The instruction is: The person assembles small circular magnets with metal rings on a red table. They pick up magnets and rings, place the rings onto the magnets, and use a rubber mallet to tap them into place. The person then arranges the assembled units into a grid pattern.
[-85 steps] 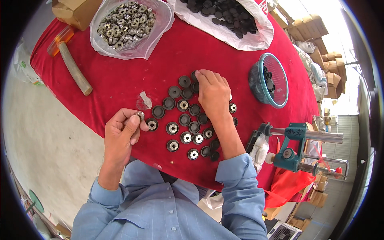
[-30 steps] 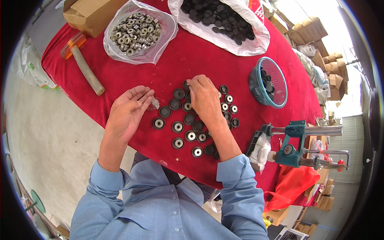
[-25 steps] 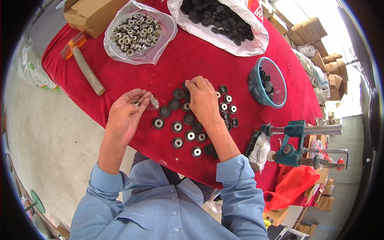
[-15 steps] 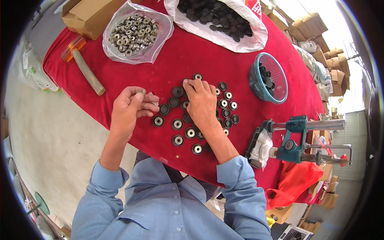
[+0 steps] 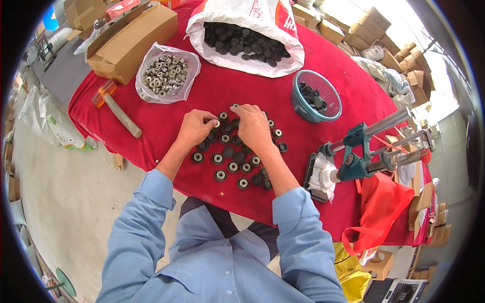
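My left hand (image 5: 198, 127) is over the left side of a cluster of round black caps, its thumb and forefinger pinched on a small silver bearing (image 5: 217, 123). My right hand (image 5: 255, 127) lies over the middle of the cluster with fingers bent. Its fingertips are at a small round piece (image 5: 235, 105) on the far side, mostly covered by them. Several caps carry a silver bearing in the centre, such as the bearing-filled cap (image 5: 217, 159) nearer me. Others, like the plain black cap (image 5: 228, 152), show no metal. My right hand and forearm hide part of the cluster.
On the red tablecloth (image 5: 146, 139) lie a mallet (image 5: 121, 115), a clear bag of bearings (image 5: 164, 76) and a white sack (image 5: 202, 43) of black caps. A blue-green basket (image 5: 323, 112) holds more black pieces. A green hand press (image 5: 351, 151) stands right; a cardboard box (image 5: 131, 43) sits far left.
My left hand has moved right to the caps, carrying the bearing. My right hand stays over the cluster, its fingertips still on the far side. The whole view has shifted.
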{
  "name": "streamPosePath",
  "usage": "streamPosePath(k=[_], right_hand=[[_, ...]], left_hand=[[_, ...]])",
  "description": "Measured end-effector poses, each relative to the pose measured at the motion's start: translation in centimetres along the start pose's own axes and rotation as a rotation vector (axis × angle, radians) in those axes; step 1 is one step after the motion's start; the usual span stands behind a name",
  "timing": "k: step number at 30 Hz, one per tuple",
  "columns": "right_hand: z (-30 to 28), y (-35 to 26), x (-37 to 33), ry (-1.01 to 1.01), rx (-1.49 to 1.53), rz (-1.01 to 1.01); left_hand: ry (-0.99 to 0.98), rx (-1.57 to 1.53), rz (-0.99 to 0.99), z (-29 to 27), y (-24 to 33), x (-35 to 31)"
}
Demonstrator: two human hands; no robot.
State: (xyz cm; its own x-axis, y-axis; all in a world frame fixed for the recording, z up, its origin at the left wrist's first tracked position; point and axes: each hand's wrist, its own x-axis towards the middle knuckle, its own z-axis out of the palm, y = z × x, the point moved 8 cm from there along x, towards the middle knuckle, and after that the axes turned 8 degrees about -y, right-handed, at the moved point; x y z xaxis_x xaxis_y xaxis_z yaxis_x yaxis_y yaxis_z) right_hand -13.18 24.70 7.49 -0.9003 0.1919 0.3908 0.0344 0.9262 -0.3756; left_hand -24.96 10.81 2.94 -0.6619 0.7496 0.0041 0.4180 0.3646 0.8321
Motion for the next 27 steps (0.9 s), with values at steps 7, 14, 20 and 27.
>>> streamPosePath(k=[7,14,20,27], right_hand=[[-5.2,0.6,-4.7,0.150,0.291,0.195],[-6.7,0.5,-6.5,0.164,0.391,0.262],[-7.9,-0.7,-7.0,0.207,0.462,0.227],[-9.4,-1.7,-7.6,0.265,0.592,0.233]], left_hand=[[-0.050,-0.082,-0.094,0.0,-1.2,0.3],[-0.062,-0.107,-0.079,0.5,-1.5,0.3],[-0.074,-0.102,-0.099,0.3,-2.0,0.4],[-0.165,-0.112,-0.144,0.4,-2.2,1.3]])
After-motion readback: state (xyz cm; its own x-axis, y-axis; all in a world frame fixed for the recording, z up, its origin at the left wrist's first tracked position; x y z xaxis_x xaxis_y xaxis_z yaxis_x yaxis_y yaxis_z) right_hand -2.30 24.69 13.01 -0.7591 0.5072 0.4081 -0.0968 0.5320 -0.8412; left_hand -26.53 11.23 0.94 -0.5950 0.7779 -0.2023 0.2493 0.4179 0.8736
